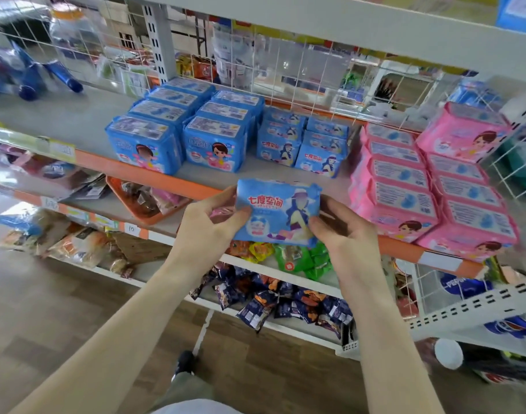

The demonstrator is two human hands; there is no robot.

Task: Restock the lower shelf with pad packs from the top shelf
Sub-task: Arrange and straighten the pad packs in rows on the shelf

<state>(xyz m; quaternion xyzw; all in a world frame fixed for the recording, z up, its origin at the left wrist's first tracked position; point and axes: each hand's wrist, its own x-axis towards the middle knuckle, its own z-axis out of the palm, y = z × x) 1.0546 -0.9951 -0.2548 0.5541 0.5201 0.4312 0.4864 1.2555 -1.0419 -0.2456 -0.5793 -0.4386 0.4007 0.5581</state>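
A blue pad pack (278, 212) with red print is held flat in front of the shelf's orange edge. My left hand (212, 227) grips its left end and my right hand (343, 231) grips its right end. On the grey shelf (76, 127) behind it stand rows of blue pad packs (149, 144), a second blue row (216, 146), and smaller blue packs (303, 144) of the same print as the held one. Pink pad packs (405, 186) fill the right side, with one pink pack (462, 132) lying on top of the stack.
A wire mesh back panel (285, 61) closes the shelf behind the packs. Blue bottles (46, 76) lie at the far left. Lower shelves hold an orange tray (142, 216) and snack bags (285, 300). A wire divider (518, 162) stands at the right.
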